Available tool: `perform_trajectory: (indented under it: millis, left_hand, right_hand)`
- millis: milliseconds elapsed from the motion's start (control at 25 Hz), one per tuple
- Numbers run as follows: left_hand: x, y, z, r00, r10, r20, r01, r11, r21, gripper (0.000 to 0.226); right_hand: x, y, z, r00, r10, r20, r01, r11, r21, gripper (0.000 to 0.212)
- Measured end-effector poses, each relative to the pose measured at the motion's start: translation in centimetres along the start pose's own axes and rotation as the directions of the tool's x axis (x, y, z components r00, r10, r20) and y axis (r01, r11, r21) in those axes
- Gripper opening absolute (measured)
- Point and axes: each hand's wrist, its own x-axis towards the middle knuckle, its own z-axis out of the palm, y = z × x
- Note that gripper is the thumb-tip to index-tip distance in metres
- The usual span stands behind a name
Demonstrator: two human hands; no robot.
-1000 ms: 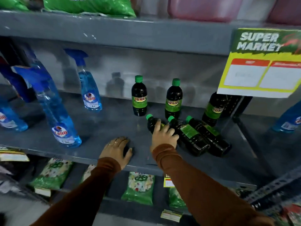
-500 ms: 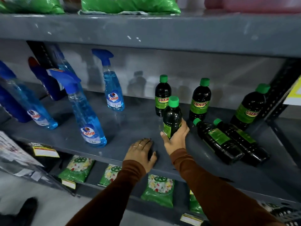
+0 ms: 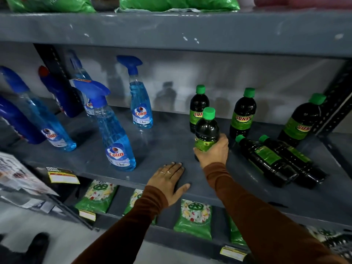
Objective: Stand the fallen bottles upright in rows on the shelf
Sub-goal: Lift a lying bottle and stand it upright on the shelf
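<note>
My right hand grips a dark bottle with a green cap around its lower half, holding it upright on the grey shelf. Three more dark bottles stand upright at the back: one right behind the held one, one to its right, one by the upright post. Two dark bottles lie on their sides to the right of my right hand, one nearer, the other beside it, caps pointing to the back left. My left hand rests flat on the shelf's front edge, holding nothing.
Several blue spray bottles stand on the shelf's left half. A black perforated post bounds the shelf on the right. Green packets lie on the shelf below, more on the shelf above.
My right hand took hold of a lying bottle, lifted it and turned it upright in front of the back row. The left hand stayed flat on the shelf. The view swung left.
</note>
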Motion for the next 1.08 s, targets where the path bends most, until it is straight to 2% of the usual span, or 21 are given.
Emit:
perform_trajectory:
  millis: [40,120,200,280,400,480,560,640,720,800,920,1080]
  left_hand:
    - [0.0,0.0,-0.1,1.0,-0.008,0.017,0.008,1.0,-0.003,0.06]
    - [0.1,0.2,-0.2,1.0,-0.023,0.02,0.023,1.0,-0.019,0.059]
    - [0.3,0.5,-0.3,1.0,-0.021,0.022,0.022,0.999,-0.04,0.067]
    - [0.2,0.4,-0.4,0.998,-0.025,0.062,0.028,0.998,-0.05,0.077]
    - [0.1,0.2,-0.4,0.997,-0.033,0.072,0.037,0.998,-0.055,0.083]
    - [0.2,0.2,-0.3,0.997,-0.032,0.068,0.036,0.998,-0.059,0.084]
    - [0.2,0.1,-0.2,0.996,-0.029,0.08,0.033,0.998,-0.051,0.085]
    - [0.0,-0.1,-0.2,0.996,-0.016,0.088,0.02,0.999,-0.043,0.089]
    - [-0.5,-0.6,-0.2,0.996,-0.013,0.086,0.016,0.999,-0.035,0.098]
    - [-0.9,-1.1,-0.2,0.997,0.0,0.081,0.002,1.0,-0.02,0.096]
    - [-1.5,-1.5,-0.2,0.997,0.011,0.072,-0.009,1.0,-0.02,0.083]
    - [-2.0,-1.8,-0.2,0.999,-0.009,0.035,0.01,0.999,-0.031,0.081]
  right_hand:
    - [0.0,0.1,0.0,0.999,0.015,0.03,-0.017,0.997,0.076,0.093]
    - [-0.2,-0.1,0.4,0.999,0.034,-0.001,-0.034,0.995,0.099,0.107]
    - [-0.6,-0.9,1.0,0.996,0.052,-0.067,-0.055,0.997,-0.049,0.114]
    - [-0.7,-1.6,1.2,0.993,0.033,-0.111,-0.045,0.993,-0.108,0.105]
    - [-0.3,-1.3,0.9,1.0,-0.007,-0.005,0.007,0.999,0.033,0.093]
    - [-0.3,-1.1,1.0,0.997,0.009,0.076,-0.022,0.987,0.158,0.102]
    - [-0.3,-1.1,1.4,0.997,0.039,0.064,-0.047,0.989,0.14,0.107]
    - [0.0,-1.0,1.5,0.996,0.069,0.06,-0.075,0.993,0.089,0.095]
    - [0.2,-1.1,0.8,0.984,0.106,0.141,-0.117,0.991,0.072,0.081]
    - [0.1,-1.2,0.2,0.97,0.115,0.214,-0.126,0.991,0.04,0.074]
    - [-1.1,-1.5,-0.6,0.968,0.082,0.237,-0.089,0.996,0.017,0.068]
    - [-3.1,-0.8,-2.1,0.959,0.026,0.284,-0.029,1.0,0.008,0.069]
